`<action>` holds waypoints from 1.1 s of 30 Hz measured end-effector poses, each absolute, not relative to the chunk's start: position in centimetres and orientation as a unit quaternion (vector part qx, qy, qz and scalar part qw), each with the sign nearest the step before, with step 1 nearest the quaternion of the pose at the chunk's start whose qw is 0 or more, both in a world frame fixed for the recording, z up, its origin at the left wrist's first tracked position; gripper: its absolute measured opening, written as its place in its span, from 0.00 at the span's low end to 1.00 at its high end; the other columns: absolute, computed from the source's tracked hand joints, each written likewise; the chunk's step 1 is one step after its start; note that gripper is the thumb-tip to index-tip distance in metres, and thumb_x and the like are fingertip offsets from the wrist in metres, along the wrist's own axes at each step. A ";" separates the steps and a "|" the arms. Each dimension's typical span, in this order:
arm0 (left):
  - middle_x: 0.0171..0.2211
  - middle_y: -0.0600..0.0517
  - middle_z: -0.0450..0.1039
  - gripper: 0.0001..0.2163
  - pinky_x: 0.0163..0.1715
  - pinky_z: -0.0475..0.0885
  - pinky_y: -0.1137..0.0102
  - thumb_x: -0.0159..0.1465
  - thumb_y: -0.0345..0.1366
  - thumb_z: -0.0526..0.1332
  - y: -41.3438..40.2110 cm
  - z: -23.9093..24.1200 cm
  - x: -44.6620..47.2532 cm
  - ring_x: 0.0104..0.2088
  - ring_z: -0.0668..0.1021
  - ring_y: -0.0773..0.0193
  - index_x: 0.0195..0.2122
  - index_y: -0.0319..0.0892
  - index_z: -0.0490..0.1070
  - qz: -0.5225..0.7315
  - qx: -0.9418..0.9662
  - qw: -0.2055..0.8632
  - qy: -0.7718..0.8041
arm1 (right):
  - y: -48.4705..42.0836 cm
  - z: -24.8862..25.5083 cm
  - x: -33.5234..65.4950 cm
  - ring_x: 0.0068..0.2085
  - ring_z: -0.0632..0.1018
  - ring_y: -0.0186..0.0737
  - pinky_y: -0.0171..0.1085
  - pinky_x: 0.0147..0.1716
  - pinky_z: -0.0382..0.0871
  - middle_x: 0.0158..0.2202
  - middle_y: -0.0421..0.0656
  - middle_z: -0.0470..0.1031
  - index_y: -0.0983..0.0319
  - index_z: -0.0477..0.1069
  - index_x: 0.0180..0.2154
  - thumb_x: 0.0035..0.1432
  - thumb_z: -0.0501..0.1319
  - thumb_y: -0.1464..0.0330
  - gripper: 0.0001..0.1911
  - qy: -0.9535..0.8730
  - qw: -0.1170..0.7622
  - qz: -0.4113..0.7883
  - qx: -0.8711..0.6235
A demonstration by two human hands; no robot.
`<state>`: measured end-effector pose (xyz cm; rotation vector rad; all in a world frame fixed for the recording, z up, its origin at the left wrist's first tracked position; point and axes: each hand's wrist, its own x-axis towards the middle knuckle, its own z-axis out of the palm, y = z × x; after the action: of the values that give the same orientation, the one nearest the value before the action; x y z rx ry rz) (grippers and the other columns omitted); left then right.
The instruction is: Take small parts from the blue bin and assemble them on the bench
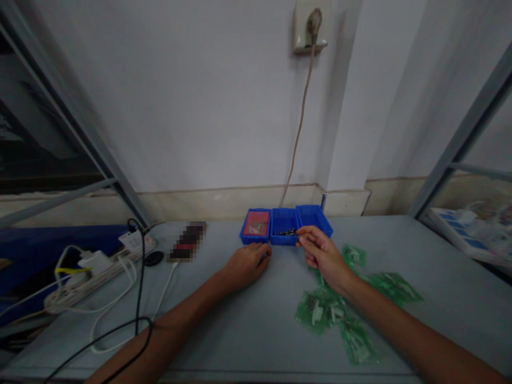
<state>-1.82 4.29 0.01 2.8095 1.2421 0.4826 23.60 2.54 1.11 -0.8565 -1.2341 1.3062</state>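
My right hand [322, 256] is above the front edge of the blue bins, thumb and forefinger pinched together; whatever is between them is too small to make out. Just left of those fingertips, the middle blue bin [285, 217] holds small dark and silvery pieces [286, 232], perhaps screws. My left hand [247, 264] rests on the table, loosely bent, with its thumb a little apart from the fingers and nothing visible in it. Its fingertips are close to the front of the left blue bin [242, 234], where a red packet [256, 220] with small metal parts lies.
Several green plastic bags [320, 309] with small parts lie around my right forearm. A third blue bin [314, 216] stands at the right of the row. To the left are a blurred-out phone [187, 241], a power strip [100, 274] and loose cables [138, 298].
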 end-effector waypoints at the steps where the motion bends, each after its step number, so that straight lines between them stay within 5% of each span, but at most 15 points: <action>1: 0.44 0.49 0.76 0.05 0.46 0.72 0.66 0.74 0.34 0.54 4.3 0.0 -1.8 0.45 0.78 0.58 0.48 0.45 0.68 0.155 0.903 0.015 0.400 | 2.5 1.2 23.6 0.20 0.58 0.26 0.28 0.16 0.49 0.33 0.37 0.72 0.56 0.72 0.46 0.61 0.69 0.57 0.15 -0.506 0.545 0.569 -0.353; 15: 0.44 0.49 0.76 0.06 0.46 0.72 0.66 0.74 0.34 0.54 4.3 0.0 -1.7 0.44 0.78 0.58 0.48 0.45 0.68 0.155 0.903 0.016 0.400 | 2.3 1.2 23.4 0.21 0.49 0.27 0.29 0.18 0.42 0.23 0.30 0.53 0.59 0.75 0.41 0.56 0.73 0.61 0.14 -0.413 0.530 0.681 -0.291; 26: 0.43 0.49 0.76 0.06 0.45 0.72 0.66 0.74 0.35 0.53 4.3 0.0 -1.7 0.43 0.78 0.58 0.48 0.45 0.68 0.152 0.902 0.013 0.403 | 2.0 1.4 23.1 0.20 0.54 0.26 0.29 0.18 0.46 0.27 0.35 0.66 0.58 0.74 0.42 0.58 0.71 0.57 0.16 -0.447 0.527 0.646 -0.325; 33: 0.44 0.49 0.76 0.06 0.45 0.72 0.66 0.73 0.34 0.54 4.3 0.0 -1.8 0.43 0.78 0.58 0.48 0.46 0.68 0.158 0.902 0.019 0.401 | 2.0 1.0 23.2 0.27 0.67 0.35 0.35 0.24 0.62 0.40 0.42 0.75 0.55 0.75 0.44 0.61 0.68 0.59 0.11 -0.613 0.556 0.406 -0.389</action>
<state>-1.76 4.30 0.04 2.8010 1.2438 0.4911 23.16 2.04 1.04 -0.9174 -1.4462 0.9584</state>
